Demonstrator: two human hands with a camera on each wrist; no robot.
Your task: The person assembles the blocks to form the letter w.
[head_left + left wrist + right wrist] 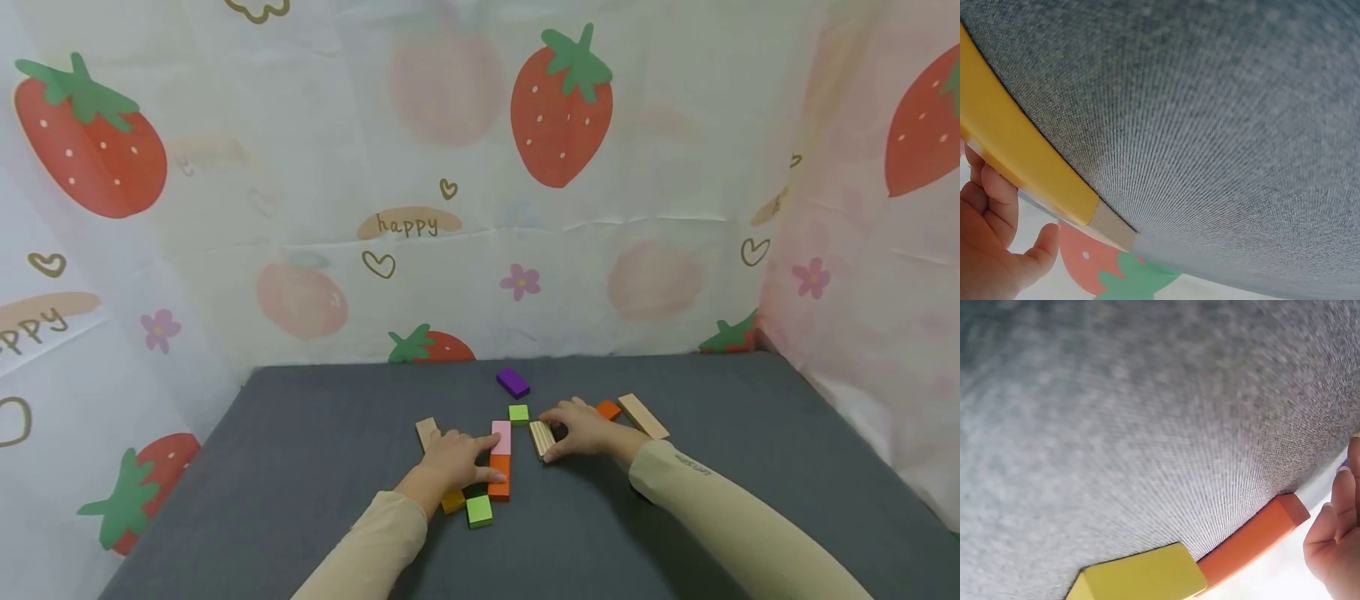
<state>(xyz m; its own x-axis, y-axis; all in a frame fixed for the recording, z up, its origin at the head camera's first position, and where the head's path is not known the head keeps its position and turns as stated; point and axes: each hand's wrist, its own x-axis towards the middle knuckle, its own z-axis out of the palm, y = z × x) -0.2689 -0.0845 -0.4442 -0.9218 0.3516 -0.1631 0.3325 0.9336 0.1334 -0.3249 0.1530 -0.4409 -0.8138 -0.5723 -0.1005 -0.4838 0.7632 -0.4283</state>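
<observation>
My left hand (450, 465) reaches over the row at the middle of the table, its index fingertip on a pink block (501, 429) and its thumb on the orange block (499, 492) adjoining it. To the right, my right hand (583, 429) pinches a pale, striped wooden block (540, 442) between thumb and fingers, close over the cloth. Beyond the pink block lies a light green block (518, 414). Another green block (479, 512) sits at the near end of the row, beside a yellow block (453, 501) partly covered by the left hand.
A purple block (513, 383) lies toward the back. One plain wooden block (426, 431) is behind the left hand; a longer one (642, 416) lies right of the right hand, near an orange block (608, 409). Dark grey cloth (315, 467) covers the table, with a strawberry-print curtain (322, 167) behind.
</observation>
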